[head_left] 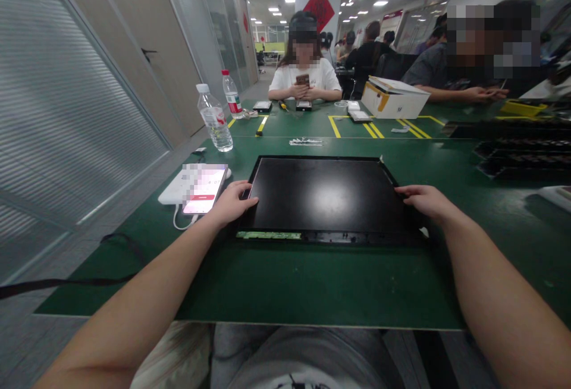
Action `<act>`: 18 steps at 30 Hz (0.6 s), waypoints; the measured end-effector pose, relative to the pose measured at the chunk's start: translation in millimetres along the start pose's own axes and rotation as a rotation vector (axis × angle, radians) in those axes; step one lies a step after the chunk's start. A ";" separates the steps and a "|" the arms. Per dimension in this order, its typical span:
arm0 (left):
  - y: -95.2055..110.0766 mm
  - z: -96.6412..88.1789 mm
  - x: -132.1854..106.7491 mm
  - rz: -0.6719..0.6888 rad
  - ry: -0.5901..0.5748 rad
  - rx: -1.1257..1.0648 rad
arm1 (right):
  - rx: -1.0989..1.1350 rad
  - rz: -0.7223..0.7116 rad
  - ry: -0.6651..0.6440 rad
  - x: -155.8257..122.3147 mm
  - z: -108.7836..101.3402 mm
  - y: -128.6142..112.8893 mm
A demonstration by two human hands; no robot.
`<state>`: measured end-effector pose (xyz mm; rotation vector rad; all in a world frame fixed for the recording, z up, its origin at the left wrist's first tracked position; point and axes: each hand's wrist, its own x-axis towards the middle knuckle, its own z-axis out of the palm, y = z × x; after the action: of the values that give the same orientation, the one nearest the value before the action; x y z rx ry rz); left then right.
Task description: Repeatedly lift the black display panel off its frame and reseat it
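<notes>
Your left hand [234, 201] grips the left edge of a black LCD panel [321, 195], thumb on its front; your right hand [426, 200] grasps the opposite edge. Panel faces up, directly before you at the green table [312, 288]; green circuit strip [269, 235] along near edge. Lit smartphone [209, 190] just beside your left hand.

The display panel [321, 193] lay on the table [312, 288], with the left hand [234, 201] at its left edge and the right hand [426, 201] at its right. A phone [207, 190] lay left of the panel; behind the phone stood a near bottle [215, 124], then a far bottle [232, 96]. Behind the panel's right part stood a carton [395, 102]; one person [328, 77] sat opposite.
</notes>
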<state>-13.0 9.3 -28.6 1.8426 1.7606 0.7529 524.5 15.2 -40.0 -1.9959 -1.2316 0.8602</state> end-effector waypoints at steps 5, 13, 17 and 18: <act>-4.2 0.2 1.5 0.013 0.002 0.021 | 0.009 -0.001 0.022 -5.6 -1.4 -5.8; -4.5 -0.8 0.5 0.066 -0.007 0.057 | 0.036 0.018 0.031 -11.4 1.2 -11.7; -4.5 -2.9 0.0 0.135 -0.032 0.016 | -0.003 0.013 0.035 -13.9 1.9 -14.7; -4.0 -5.1 -0.2 0.167 -0.038 0.054 | -0.012 0.018 0.031 -14.7 2.1 -15.3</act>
<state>-19.4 9.2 -27.6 2.0457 1.6334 0.7341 510.1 7.7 -26.3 -2.0251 -1.2059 0.8300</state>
